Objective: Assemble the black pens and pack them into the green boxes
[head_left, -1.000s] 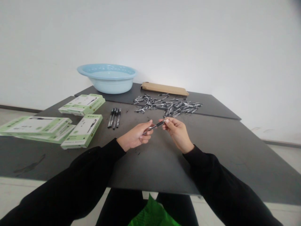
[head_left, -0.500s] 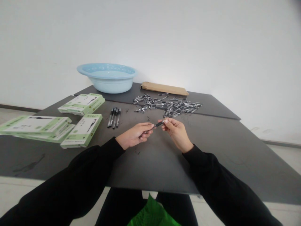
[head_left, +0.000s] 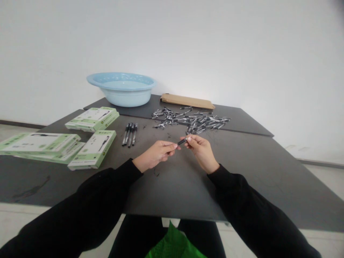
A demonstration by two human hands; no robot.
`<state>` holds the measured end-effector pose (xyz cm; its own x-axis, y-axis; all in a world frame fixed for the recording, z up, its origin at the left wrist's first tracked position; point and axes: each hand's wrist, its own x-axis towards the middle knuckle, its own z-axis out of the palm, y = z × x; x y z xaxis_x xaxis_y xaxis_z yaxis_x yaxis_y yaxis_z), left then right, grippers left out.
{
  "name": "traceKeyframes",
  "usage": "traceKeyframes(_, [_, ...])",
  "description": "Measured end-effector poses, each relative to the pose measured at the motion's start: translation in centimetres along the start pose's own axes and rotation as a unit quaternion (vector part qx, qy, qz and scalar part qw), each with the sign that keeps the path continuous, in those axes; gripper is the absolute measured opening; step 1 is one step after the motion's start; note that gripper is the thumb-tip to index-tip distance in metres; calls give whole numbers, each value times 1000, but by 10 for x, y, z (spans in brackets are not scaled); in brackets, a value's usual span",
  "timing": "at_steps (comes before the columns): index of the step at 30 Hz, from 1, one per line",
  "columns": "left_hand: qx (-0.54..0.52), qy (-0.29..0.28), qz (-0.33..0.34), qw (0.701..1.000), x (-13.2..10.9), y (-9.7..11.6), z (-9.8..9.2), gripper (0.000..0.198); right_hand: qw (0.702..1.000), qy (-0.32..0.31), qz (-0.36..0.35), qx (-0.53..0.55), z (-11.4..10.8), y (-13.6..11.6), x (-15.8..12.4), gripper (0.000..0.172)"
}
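Between my two hands is a pen (head_left: 182,142) with a dark grip, held above the near part of the table. My left hand (head_left: 160,154) is closed on its left end, thumb and fingers pinched together. At the other end, the thumb and fingers of my right hand (head_left: 199,148) pinch the tip. Much of the pen is hidden by the fingers. Left of my hands, several pens (head_left: 130,134) lie side by side in a row. Beyond my right hand is a loose pile of pen parts (head_left: 204,123), with smaller pieces (head_left: 166,115) to its left.
Green and white pen boxes (head_left: 92,148) lie on the left, some stacked (head_left: 40,143), with others behind (head_left: 92,119). A light blue basin (head_left: 126,96) stands at the back left. Beside it, a flat brown cardboard piece (head_left: 187,101) lies along the wall. The dark table (head_left: 268,179) has ink-like smudges.
My left hand has slid slightly right along the pen, toward my right hand, so less of the dark grip shows. My right hand stays nearly in place.
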<state>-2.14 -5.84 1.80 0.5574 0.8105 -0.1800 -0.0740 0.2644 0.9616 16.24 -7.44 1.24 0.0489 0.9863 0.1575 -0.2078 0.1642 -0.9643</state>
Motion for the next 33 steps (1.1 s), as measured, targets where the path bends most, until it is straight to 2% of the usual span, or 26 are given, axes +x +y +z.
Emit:
traceKeyframes(5, [19,27,3,999,5,2,-10,33,999,-12,-1,-35,-12,7,11,34])
traceKeyframes(8, [40,50,3,998,8,7,-21,30,987,24,-54,-151,-33,15,26,41])
traceKeyframes(10, [80,79,19,993,8,10,-26,28,946,50,-122,-295,-46,22,38,31])
traceKeyframes(13, [131,101,41,985,7,11,-27,28,853,36,-195,-482,-56,34,51,25])
traceKeyframes(16, [151,85,32,984,8,9,-26,28,774,22,-200,-600,-53,43,59,29])
traceKeyframes(19, [157,80,28,984,10,7,-26,29,733,10,-165,-660,-47,45,61,28])
traceKeyframes(22, [163,77,23,983,11,6,-28,30,722,-14,-151,-675,-45,42,60,26])
traceKeyframes(29, [186,58,12,981,13,3,-28,30,708,-60,-167,-684,-45,37,60,22])
traceKeyframes(33, [192,61,18,979,12,4,-28,31,723,-53,-164,-669,-43,40,61,20])
